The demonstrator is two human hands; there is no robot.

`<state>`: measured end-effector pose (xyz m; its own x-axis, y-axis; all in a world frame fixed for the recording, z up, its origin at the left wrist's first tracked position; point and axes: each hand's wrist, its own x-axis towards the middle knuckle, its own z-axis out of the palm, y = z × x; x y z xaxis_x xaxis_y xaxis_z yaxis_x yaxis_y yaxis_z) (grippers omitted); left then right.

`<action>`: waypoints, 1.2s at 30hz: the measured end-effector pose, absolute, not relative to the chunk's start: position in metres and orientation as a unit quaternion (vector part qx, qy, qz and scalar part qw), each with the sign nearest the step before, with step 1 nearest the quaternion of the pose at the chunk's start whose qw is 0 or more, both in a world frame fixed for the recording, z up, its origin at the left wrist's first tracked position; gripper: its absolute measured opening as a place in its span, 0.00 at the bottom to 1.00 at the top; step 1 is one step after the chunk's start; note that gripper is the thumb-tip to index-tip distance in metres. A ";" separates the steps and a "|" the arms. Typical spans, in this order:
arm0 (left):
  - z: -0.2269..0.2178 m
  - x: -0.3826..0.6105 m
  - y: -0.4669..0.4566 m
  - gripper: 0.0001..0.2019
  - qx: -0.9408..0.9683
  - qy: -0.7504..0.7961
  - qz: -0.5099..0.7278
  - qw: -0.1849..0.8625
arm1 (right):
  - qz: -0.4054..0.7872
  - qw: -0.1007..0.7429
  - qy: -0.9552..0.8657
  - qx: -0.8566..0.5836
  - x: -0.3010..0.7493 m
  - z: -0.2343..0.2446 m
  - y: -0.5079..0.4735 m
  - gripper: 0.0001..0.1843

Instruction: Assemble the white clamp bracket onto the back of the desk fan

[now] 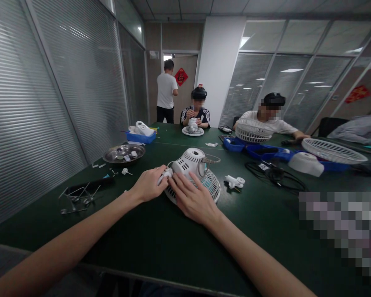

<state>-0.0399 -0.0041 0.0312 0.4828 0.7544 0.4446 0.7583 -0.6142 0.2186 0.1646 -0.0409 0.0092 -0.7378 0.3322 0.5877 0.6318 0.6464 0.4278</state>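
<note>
A white fan motor housing (188,161) sits on a round white fan grille (214,185) lying flat on the table, with a grey cable looped at its right side. My left hand (150,184) is closed on a small white plastic part (166,175) at the left side of the housing. Its fingertips partly cover that part. Stretched fingers of my right hand (195,200) rest against the near side of the housing, over the grille. To the right lies a separate white plastic piece (235,181).
Left on the green table (136,247) are a metal tray (123,154) of small parts, a wire metal piece (80,200) and a blue bin (140,137). Black cables (275,175), blue bins (233,144) and grilles (334,151) lie right. Two co-workers (200,117) sit across; another person (166,90) stands behind.
</note>
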 end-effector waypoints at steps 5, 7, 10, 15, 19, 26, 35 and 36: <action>0.038 -0.040 -0.008 0.16 -0.864 -0.381 -0.281 -0.172 | -0.335 0.294 -0.859 -0.253 0.173 0.014 -0.040 0.18; 0.039 -0.040 -0.007 0.18 -0.839 -0.355 -0.298 -0.285 | -0.342 0.329 -0.843 -0.253 0.176 0.016 -0.039 0.13; 0.037 -0.039 -0.004 0.13 -0.798 -0.309 -0.308 -0.416 | -0.357 0.328 -0.844 -0.229 0.182 0.019 -0.038 0.10; 0.033 -0.039 -0.001 0.14 -0.768 -0.236 -0.214 -0.556 | -0.373 0.309 -0.864 -0.140 0.199 0.021 -0.033 0.08; 0.033 -0.032 -0.008 0.20 -0.765 -0.257 -0.210 -0.551 | -0.334 0.327 -0.871 -0.149 0.210 0.019 -0.028 0.07; 0.033 -0.020 -0.019 0.16 -0.768 -0.310 -0.200 -0.524 | -0.241 0.382 -0.878 -0.159 0.218 0.009 -0.031 0.14; 0.027 -0.014 -0.024 0.19 -0.778 -0.355 -0.191 -0.483 | -0.264 0.345 -0.887 -0.157 0.222 0.010 -0.028 0.08; 0.030 -0.016 -0.024 0.18 -0.794 -0.366 -0.208 -0.438 | -0.273 0.339 -0.886 -0.161 0.221 0.010 -0.028 0.07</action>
<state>-0.0156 -0.0238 0.0303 0.6447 0.7643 0.0100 0.3991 -0.3478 0.8484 0.2215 -0.0282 0.0104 -0.7191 0.0993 0.6878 0.4697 0.7989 0.3757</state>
